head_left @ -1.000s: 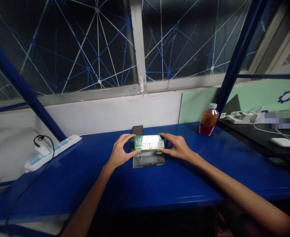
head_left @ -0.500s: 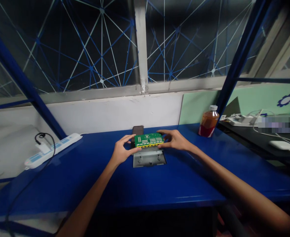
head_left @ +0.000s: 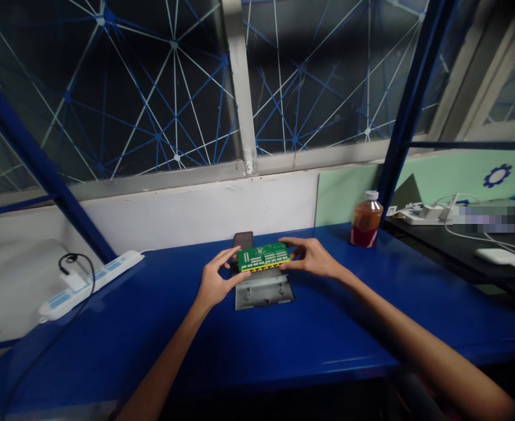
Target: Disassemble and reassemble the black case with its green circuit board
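A green circuit board (head_left: 264, 255) with a yellow strip along its near edge is held level between my two hands. My left hand (head_left: 216, 279) grips its left end, thumb at the near corner and fingers at the far one. At the other end my right hand (head_left: 310, 257) pinches the board the same way. Just under and in front of it, a grey metal cover (head_left: 264, 292) with small posts lies on the blue table (head_left: 328, 327). Behind the board, a dark flat object (head_left: 243, 239) is partly covered by it.
To the left lies a white power strip (head_left: 93, 280) with a plug and black cable. A bottle of reddish drink (head_left: 367, 221) stands at the back right. Beyond it, a dark side table (head_left: 450, 251) carries cables and a white charger (head_left: 498, 256). Blue posts rise on both sides.
The camera view has tilted and shifted slightly, so the table sits a little lower in the picture. Both hands keep hold of the circuit board, in nearly the same place over the cover.
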Action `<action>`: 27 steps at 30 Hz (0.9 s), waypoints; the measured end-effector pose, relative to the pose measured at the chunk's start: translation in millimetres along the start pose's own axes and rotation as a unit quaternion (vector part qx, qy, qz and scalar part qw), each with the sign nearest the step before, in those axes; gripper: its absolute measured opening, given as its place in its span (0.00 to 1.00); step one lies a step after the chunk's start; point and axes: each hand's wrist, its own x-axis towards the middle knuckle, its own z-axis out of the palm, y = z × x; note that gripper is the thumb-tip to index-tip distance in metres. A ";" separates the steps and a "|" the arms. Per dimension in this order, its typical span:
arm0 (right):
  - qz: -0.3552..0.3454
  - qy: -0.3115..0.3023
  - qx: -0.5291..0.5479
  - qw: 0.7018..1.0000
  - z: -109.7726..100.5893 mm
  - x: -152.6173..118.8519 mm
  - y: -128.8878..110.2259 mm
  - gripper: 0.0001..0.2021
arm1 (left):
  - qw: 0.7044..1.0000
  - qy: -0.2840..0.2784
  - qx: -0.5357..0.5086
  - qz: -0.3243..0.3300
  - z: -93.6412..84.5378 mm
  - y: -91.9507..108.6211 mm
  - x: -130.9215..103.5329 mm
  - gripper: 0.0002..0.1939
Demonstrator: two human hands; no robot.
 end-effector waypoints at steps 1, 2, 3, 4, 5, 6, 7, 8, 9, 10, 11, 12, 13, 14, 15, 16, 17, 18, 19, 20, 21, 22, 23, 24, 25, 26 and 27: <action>-0.001 0.000 0.007 1.000 0.4 0.1 -0.4 0.32 | 1.000 -0.002 0.002 0.003 -0.6 0.7 0.0 0.29; -0.003 0.000 0.014 1.000 1.1 0.4 -0.5 0.31 | 1.000 -0.004 0.005 0.007 -1.2 1.3 0.0 0.30; -0.005 0.000 0.020 1.000 2.0 0.6 -0.4 0.31 | 1.000 -0.004 0.007 0.012 -1.7 1.9 -0.2 0.30; -0.005 0.001 0.027 1.000 3.0 0.7 0.0 0.31 | 1.000 -0.005 0.009 0.018 -2.1 2.4 -0.4 0.29; -0.004 0.002 0.032 0.999 4.0 0.7 0.7 0.31 | 1.000 -0.006 0.010 0.023 -2.4 2.8 -0.6 0.29; -0.002 0.003 0.038 0.999 4.8 0.7 1.5 0.31 | 1.000 -0.006 0.011 0.027 -2.5 3.1 -0.9 0.29; 0.001 0.003 0.043 0.999 5.6 0.6 2.3 0.31 | 0.999 -0.006 0.012 0.030 -2.5 3.2 -1.2 0.28; 0.003 0.005 0.046 0.999 6.2 0.5 3.0 0.31 | 0.999 -0.007 0.013 0.033 -2.4 3.1 -1.3 0.28; 0.005 0.006 0.047 0.999 6.7 0.5 3.6 0.32 | 0.999 -0.006 0.013 0.034 -2.3 2.7 -1.3 0.28; 0.007 0.008 0.048 0.999 7.0 0.6 4.1 0.32 | 0.999 -0.005 0.013 0.035 -2.2 2.2 -1.3 0.28; 0.009 0.010 0.049 0.999 7.3 0.7 4.6 0.32 | 0.999 -0.003 0.012 0.036 -2.0 1.6 -1.2 0.28; 0.012 0.011 0.050 0.999 7.7 0.9 5.0 0.32 | 0.999 -0.001 0.011 0.037 -1.8 0.9 -1.0 0.28; 0.015 0.012 0.053 0.998 8.0 1.1 5.6 0.32 | 0.999 0.002 0.009 0.037 -1.7 0.4 -0.8 0.28; 0.020 0.010 0.059 0.998 8.5 1.3 6.2 0.32 | 0.999 0.007 0.006 0.037 -1.6 0.1 -0.6 0.27; 0.025 0.007 0.067 0.997 9.0 1.6 6.9 0.32 | 0.999 0.012 0.004 0.036 -1.5 0.0 -0.5 0.26; 0.030 0.003 0.076 0.997 9.6 1.7 7.4 0.32 | 0.999 0.017 0.002 0.035 -1.6 0.2 -0.3 0.25; 0.036 -0.002 0.085 0.996 10.2 1.8 7.8 0.32 | 0.999 0.020 0.001 0.032 -1.9 0.6 -0.3 0.24; 0.041 -0.007 0.094 0.995 10.8 1.7 7.7 0.32 | 0.999 0.021 0.001 0.026 -2.2 1.1 -0.3 0.23; 0.045 -0.012 0.103 0.994 11.5 1.5 7.1 0.32 | 1.000 0.020 0.000 0.018 -2.6 1.7 -0.3 0.23; 0.049 -0.017 0.111 0.992 12.3 1.1 6.0 0.31 | 1.000 0.017 -0.001 0.007 -3.0 2.2 -0.4 0.22; 0.052 -0.020 0.117 0.992 13.2 0.7 4.5 0.30 | 1.000 0.015 -0.004 -0.004 -3.2 2.6 -0.5 0.22; 0.052 -0.021 0.121 0.991 14.3 0.1 2.7 0.29 | 1.000 0.012 -0.009 -0.014 -3.3 2.8 -0.5 0.21; 0.050 -0.020 0.123 0.991 15.6 -0.6 0.7 0.27 | 1.000 0.008 -0.015 -0.023 -3.0 2.7 -0.6 0.19; 0.048 -0.018 0.123 0.991 17.1 -1.3 -1.3 0.25 | 0.999 0.002 -0.024 -0.029 -2.4 2.2 -0.6 0.17; 0.046 -0.014 0.120 0.992 18.7 -2.0 -3.1 0.23 | 0.999 -0.005 -0.032 -0.033 -1.5 1.4 -0.5 0.16; 0.046 -0.010 0.116 0.992 20.4 -2.6 -4.4 0.22 | 0.998 -0.012 -0.040 -0.038 -0.5 0.3 -0.5 0.16; 0.048 -0.007 0.114 0.992 21.9 -3.0 -5.4 0.21 | 0.998 -0.018 -0.047 -0.044 0.6 -1.0 -0.5 0.16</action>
